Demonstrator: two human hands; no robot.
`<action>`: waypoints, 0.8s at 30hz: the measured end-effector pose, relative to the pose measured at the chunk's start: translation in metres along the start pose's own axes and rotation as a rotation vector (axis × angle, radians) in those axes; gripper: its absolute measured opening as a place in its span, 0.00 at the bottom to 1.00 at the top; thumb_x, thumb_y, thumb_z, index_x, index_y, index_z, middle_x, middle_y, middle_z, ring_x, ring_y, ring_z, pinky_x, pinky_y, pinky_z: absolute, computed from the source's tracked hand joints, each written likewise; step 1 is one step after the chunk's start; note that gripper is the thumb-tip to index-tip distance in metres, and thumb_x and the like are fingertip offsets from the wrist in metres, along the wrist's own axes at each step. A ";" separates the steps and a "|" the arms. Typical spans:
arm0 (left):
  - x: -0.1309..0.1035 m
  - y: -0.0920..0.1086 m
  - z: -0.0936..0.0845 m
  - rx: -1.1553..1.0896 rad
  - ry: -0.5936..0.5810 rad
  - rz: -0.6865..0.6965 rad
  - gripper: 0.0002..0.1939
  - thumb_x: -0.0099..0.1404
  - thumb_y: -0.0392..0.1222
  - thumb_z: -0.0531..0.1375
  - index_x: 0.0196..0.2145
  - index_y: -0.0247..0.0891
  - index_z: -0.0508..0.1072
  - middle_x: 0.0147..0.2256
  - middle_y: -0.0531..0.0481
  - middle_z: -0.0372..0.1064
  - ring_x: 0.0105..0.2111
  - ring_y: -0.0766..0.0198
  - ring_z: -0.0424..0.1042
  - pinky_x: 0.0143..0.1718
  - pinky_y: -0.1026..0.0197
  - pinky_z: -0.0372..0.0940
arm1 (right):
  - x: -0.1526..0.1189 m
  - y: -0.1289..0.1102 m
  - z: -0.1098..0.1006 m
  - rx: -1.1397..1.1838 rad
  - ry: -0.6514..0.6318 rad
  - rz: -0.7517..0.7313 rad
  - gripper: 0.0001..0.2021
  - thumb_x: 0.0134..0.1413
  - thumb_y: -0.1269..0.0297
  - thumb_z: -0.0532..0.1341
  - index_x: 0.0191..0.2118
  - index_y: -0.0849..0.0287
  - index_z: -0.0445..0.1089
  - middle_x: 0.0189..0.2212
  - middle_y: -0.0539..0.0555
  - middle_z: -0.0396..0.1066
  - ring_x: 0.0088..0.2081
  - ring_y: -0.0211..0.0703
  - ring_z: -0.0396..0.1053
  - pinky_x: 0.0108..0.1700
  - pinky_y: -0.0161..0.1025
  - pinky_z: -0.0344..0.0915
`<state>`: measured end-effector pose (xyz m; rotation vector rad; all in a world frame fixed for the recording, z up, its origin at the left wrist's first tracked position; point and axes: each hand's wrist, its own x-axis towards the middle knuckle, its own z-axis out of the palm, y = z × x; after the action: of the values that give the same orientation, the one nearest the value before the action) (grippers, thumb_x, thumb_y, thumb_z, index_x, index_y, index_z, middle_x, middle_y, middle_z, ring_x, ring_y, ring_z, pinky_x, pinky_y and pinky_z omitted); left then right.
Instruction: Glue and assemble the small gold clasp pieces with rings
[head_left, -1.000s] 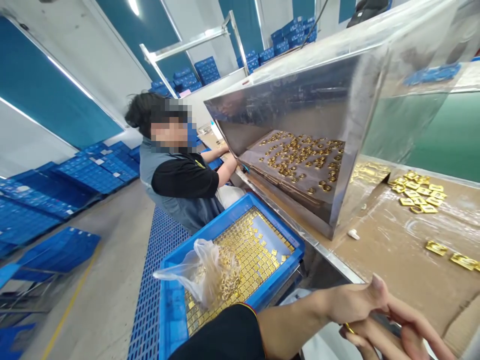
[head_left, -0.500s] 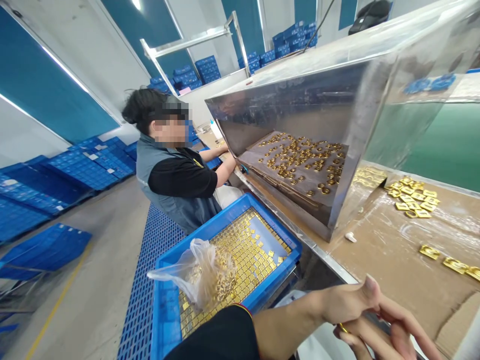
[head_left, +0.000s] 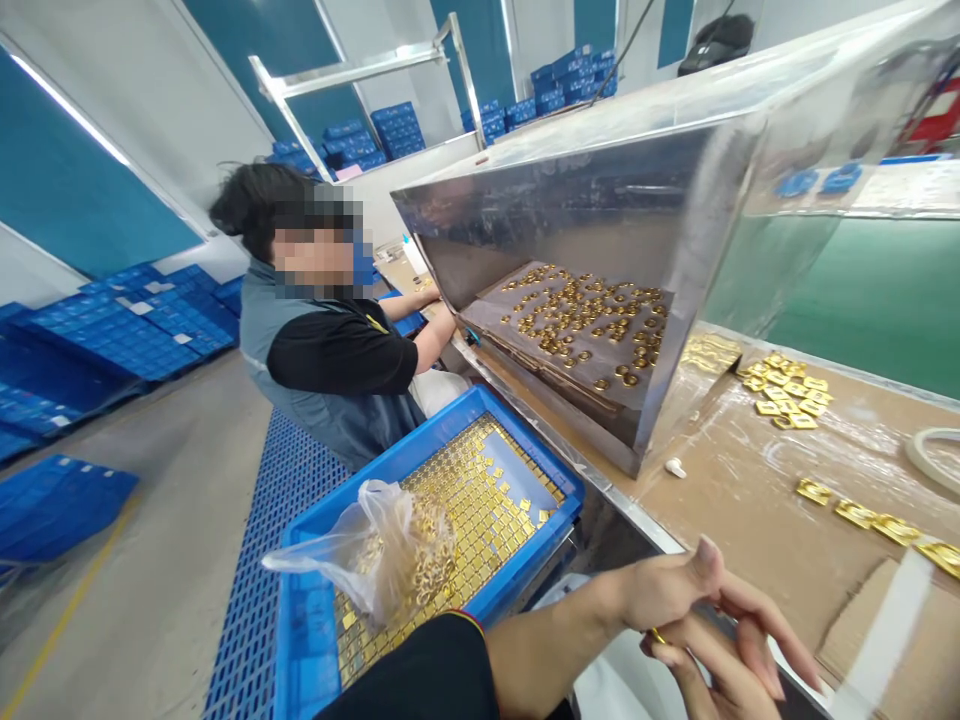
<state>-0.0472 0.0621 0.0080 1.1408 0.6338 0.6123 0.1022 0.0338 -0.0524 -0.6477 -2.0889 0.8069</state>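
Left hand (head_left: pixel 679 595) and right hand (head_left: pixel 724 670) pinched together on small gold ring (head_left: pixel 657 636), apparently; grip partly hidden, beside blue tray (head_left: pixel 555 535).

We are looking from a single camera worn on the head, tilting forward and down and turning leftward along the edge of the tabletop (head_left: pixel 757 500). We are sitting close: our own hands (head_left: pixel 697 630) are filling the bottom edge, very near the lens. Farther off, we are taking in a blue tray (head_left: pixel 315 640), a metal hood (head_left: pixel 570 200) and a co-worker (head_left: pixel 330 350) beside the floor (head_left: pixel 150 560).
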 end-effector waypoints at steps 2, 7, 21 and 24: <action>-0.004 0.000 0.001 0.019 0.023 0.038 0.63 0.65 0.60 0.12 0.52 0.19 0.77 0.31 0.37 0.73 0.36 0.54 0.75 0.46 0.53 0.70 | 0.004 -0.011 0.002 0.041 -0.038 0.021 0.18 0.70 0.53 0.58 0.32 0.52 0.79 0.27 0.54 0.77 0.31 0.49 0.76 0.34 0.38 0.76; -0.008 0.001 0.006 0.014 0.076 0.058 0.66 0.63 0.67 0.14 0.48 0.18 0.79 0.27 0.38 0.71 0.33 0.54 0.74 0.47 0.52 0.69 | 0.010 -0.028 0.003 0.114 -0.069 0.098 0.21 0.74 0.53 0.54 0.32 0.54 0.76 0.26 0.53 0.75 0.29 0.46 0.74 0.38 0.37 0.76; -0.016 0.006 0.014 -0.024 0.154 0.161 0.61 0.60 0.80 0.25 0.35 0.26 0.81 0.24 0.43 0.68 0.31 0.58 0.71 0.41 0.56 0.66 | 0.023 -0.050 0.004 0.225 0.028 0.111 0.23 0.76 0.55 0.52 0.27 0.57 0.67 0.23 0.51 0.69 0.26 0.41 0.69 0.29 0.34 0.67; -0.015 0.008 0.015 -0.032 0.161 0.153 0.59 0.61 0.80 0.28 0.36 0.26 0.81 0.24 0.43 0.68 0.31 0.57 0.71 0.41 0.56 0.67 | 0.022 -0.050 0.004 0.251 0.018 0.141 0.23 0.76 0.55 0.52 0.27 0.57 0.67 0.24 0.51 0.69 0.27 0.41 0.68 0.30 0.35 0.67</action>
<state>-0.0475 0.0440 0.0220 1.1245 0.6752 0.8480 0.0778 0.0139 -0.0073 -0.6655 -1.9008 1.1171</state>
